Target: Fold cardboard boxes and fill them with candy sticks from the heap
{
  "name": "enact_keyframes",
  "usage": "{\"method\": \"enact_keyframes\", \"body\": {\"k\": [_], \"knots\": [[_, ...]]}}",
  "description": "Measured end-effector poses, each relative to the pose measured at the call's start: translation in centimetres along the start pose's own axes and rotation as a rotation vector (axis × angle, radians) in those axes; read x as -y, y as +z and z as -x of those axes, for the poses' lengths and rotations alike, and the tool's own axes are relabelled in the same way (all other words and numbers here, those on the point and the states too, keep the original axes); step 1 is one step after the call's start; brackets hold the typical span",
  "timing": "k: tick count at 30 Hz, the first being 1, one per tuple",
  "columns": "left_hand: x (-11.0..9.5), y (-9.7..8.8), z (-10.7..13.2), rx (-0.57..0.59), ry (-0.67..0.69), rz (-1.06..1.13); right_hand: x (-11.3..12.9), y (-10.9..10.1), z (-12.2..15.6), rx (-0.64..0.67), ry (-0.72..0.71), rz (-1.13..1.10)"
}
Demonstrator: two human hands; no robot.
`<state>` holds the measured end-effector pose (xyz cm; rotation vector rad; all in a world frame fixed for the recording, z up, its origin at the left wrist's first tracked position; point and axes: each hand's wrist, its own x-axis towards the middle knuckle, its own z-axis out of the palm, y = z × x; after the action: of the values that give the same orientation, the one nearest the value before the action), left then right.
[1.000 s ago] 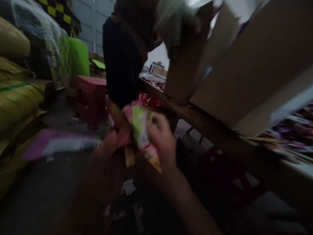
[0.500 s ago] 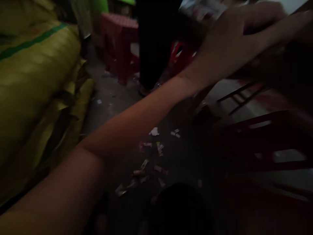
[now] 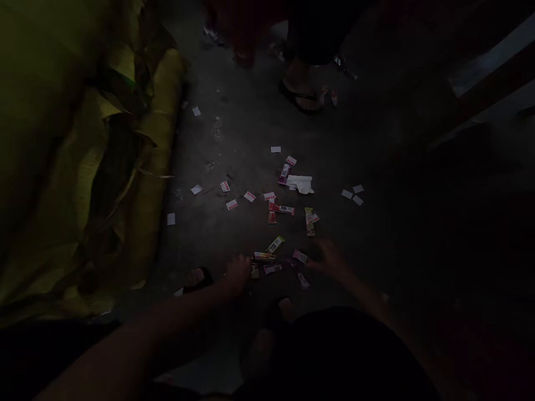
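Observation:
In dim light, both my hands reach down to small colourful wrapper sachets on the floor. My left hand (image 3: 238, 274) is curled at the left edge of the pile, beside a yellow-red sachet (image 3: 264, 257); whatever its fingers hold is hidden. My right hand (image 3: 331, 258) has thumb and fingers apart around the near end of a pink sachet (image 3: 300, 256). Between the hands lie a green sachet (image 3: 275, 244) and a purple sachet (image 3: 272, 269). Another purplish sachet (image 3: 303, 280) lies closer to my foot. Beyond are a red sachet (image 3: 282, 209) and a yellow-green sachet (image 3: 309, 221).
Small white cards (image 3: 346, 194) and a crumpled white paper (image 3: 301, 184) lie scattered on the dark floor (image 3: 234, 128). Large yellow sacks (image 3: 163, 128) line the left. Another person's sandalled foot (image 3: 301, 94) stands ahead. My own sandalled foot (image 3: 198, 277) is at lower left.
The view has tipped down to the floor. My left arm, stretched to the upper right before, has come down to the sachets. My right hand now shows beside them.

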<state>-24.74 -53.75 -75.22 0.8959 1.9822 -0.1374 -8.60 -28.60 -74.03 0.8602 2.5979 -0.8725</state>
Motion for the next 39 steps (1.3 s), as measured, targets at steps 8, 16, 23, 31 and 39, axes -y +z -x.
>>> {"method": "enact_keyframes", "body": {"k": [8, 16, 23, 31, 39], "knots": [[6.1, 6.0, -0.5, -0.165, 0.180, 0.376, -3.2, 10.9, 5.2, 0.031, 0.067, 0.080], [3.0, 8.2, -3.2, -0.468, -0.333, 0.433, 3.7, 13.3, 1.4, 0.211, -0.203, 0.174], [2.2, 5.9, -4.1, -0.498, -0.016, 0.494, -2.0, 8.8, -3.2, -0.121, 0.083, -0.084], [-4.1, 0.7, -8.1, -0.199, 0.304, -0.197, -3.9, 3.5, -11.5, -0.222, 0.232, -0.106], [-1.9, 0.4, -8.2, -0.304, 0.219, 0.109, 2.2, 4.9, -15.7, -0.087, -0.028, -0.018]]}}
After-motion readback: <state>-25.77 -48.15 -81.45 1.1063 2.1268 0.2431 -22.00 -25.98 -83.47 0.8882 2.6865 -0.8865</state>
